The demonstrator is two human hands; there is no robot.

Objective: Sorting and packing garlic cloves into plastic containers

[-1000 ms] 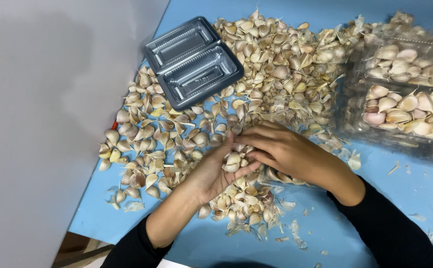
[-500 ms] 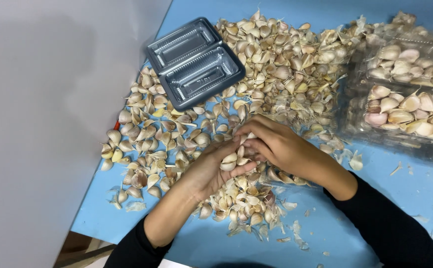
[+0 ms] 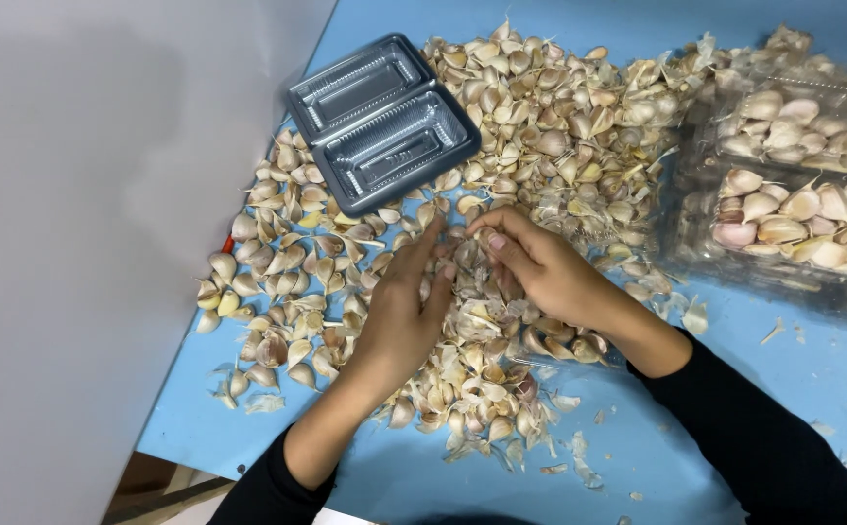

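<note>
On the blue table [image 3: 734, 408], the garlic clove pile [image 3: 540, 126] spreads from the far edge toward the near one. Since earlier, the left hand [image 3: 406, 311] has flattened, released; the right hand [image 3: 540, 267] pinches cloves. Clear tubs [image 3: 793, 194] at the right edge hold cloves; the grey twin tray [image 3: 380, 122] holds none.

A light-blue worktop [image 3: 763, 408] fills the view under even light. A plain grey wall [image 3: 83, 243] stands along its left edge, casting no strong shadow.
</note>
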